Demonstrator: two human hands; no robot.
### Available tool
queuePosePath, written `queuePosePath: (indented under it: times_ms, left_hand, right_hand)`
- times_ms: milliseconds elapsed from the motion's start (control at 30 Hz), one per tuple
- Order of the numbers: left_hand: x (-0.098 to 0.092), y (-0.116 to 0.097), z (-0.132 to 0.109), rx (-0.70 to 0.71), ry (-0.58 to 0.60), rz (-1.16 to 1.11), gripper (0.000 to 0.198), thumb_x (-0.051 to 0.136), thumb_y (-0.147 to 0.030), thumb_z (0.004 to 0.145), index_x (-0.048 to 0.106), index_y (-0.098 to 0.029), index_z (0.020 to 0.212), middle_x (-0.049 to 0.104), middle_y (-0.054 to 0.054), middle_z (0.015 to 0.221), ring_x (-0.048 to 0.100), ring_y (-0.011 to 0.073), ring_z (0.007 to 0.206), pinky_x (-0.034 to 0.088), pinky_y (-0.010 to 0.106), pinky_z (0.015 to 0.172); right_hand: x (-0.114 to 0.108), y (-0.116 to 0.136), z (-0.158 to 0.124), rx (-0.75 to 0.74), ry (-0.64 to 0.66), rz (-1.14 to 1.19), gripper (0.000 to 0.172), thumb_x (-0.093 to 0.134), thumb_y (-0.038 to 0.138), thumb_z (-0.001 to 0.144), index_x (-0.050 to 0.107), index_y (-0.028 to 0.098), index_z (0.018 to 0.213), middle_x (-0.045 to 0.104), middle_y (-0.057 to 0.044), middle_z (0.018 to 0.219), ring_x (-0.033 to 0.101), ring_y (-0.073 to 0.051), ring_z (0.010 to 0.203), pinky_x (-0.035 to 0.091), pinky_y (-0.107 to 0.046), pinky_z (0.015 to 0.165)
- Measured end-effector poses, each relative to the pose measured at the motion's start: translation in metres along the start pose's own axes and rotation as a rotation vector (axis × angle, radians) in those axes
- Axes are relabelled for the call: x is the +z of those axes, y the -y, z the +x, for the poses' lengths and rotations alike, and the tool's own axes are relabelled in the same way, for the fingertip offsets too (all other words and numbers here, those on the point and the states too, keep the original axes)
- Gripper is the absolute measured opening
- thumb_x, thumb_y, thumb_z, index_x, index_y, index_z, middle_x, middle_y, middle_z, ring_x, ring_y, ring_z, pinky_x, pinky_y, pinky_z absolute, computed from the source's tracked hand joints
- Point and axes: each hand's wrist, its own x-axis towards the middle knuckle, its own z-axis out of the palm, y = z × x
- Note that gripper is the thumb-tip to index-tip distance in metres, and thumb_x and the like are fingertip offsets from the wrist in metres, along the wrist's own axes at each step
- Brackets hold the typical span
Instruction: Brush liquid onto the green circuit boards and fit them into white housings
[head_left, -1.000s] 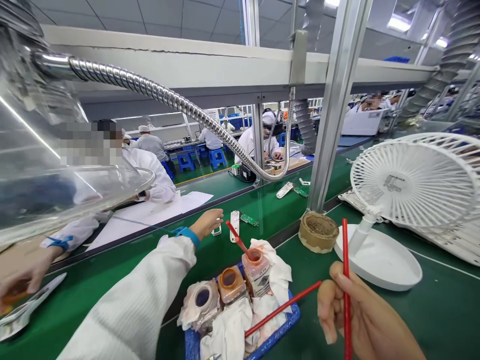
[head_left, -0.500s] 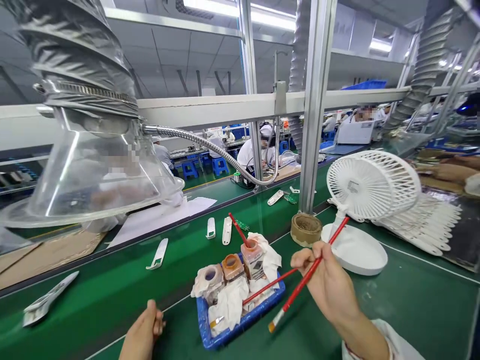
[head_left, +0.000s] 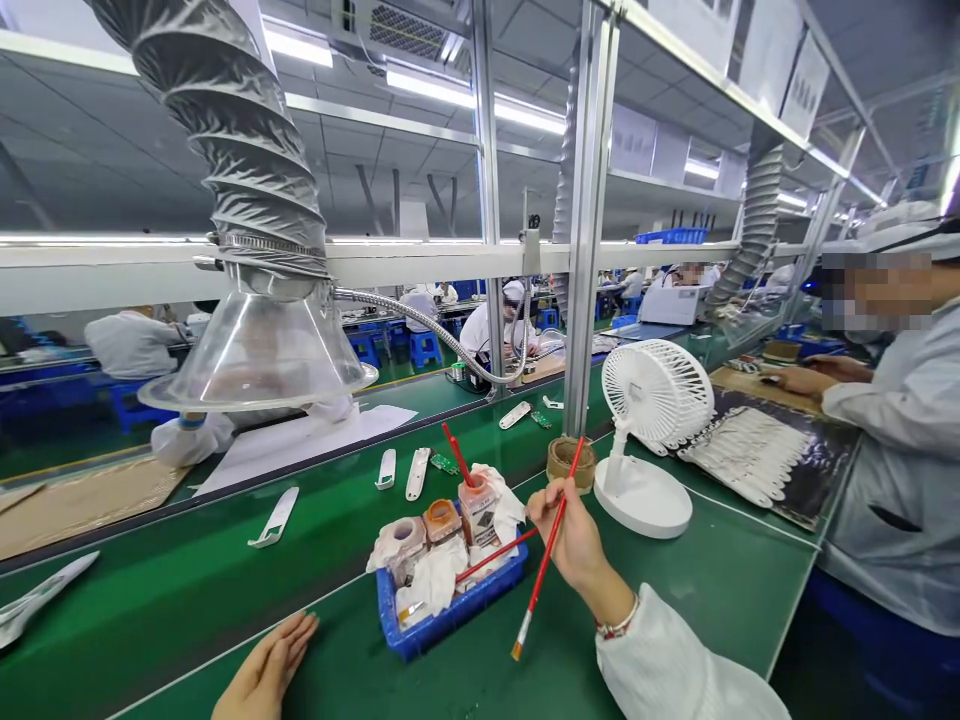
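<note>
My right hand point(head_left: 570, 540) is shut on a red-handled paintbrush point(head_left: 537, 590), bristles down, just right of a blue plastic tray point(head_left: 450, 612). The tray holds several small paint jars, one a pink jar point(head_left: 478, 510) with a red brush point(head_left: 457, 455) standing in it, plus white tissues point(head_left: 431, 582). A second red brush point(head_left: 499, 555) lies across the tray. My left hand point(head_left: 266, 668) rests open and empty at the belt's near edge. Nearby on the green belt lie white plastic strips point(head_left: 275, 517).
A white desk fan point(head_left: 656, 395) on a round base stands right of a cork-coloured ring point(head_left: 570, 463). A metal post point(head_left: 589, 230) rises behind. A clear fume hood point(head_left: 259, 350) hangs above left. A co-worker point(head_left: 900, 430) works at the right beside a black mat point(head_left: 772, 455).
My left hand has drawn back from the far belt to the near edge. My right hand has moved up and left with the brush. The view has tilted and widened.
</note>
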Motion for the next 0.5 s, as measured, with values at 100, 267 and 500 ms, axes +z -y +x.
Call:
queuePosePath:
  times_ms: [100,267,500]
  left_hand:
    - [-0.004,0.0,-0.004,0.001,-0.015,-0.015,0.043,0.066,-0.048,0.066,0.059,-0.025,0.102,0.062,0.003,0.118,0.055,0.0238,0.113,0.045,0.031,0.097]
    - [0.003,-0.008,-0.005,0.001,0.01,-0.002,0.048,0.069,-0.052,0.061,0.06,-0.022,0.098,0.068,0.002,0.096,0.061,0.0229,0.099,0.051,0.03,0.085]
    - [0.021,-0.037,0.011,0.214,-0.037,0.13,0.048,0.058,-0.066,0.065,0.058,-0.018,0.069,0.051,-0.003,0.051,0.047,0.0141,0.049,0.042,0.026,0.047]
  right_hand:
    - [-0.002,0.001,0.002,-0.014,-0.025,0.017,0.039,0.052,0.056,0.083,0.05,0.021,0.066,0.055,0.002,0.053,0.047,-0.014,0.056,0.037,-0.029,0.064]
    - [-0.002,0.004,0.002,-0.012,-0.046,0.021,0.04,0.052,0.056,0.083,0.051,0.02,0.065,0.053,0.002,0.048,0.045,-0.013,0.051,0.036,-0.027,0.06]
    - [-0.004,0.004,0.004,-0.003,-0.066,0.014,0.043,0.051,0.058,0.083,0.049,0.02,0.063,0.049,0.003,0.044,0.043,-0.012,0.047,0.036,-0.027,0.057]
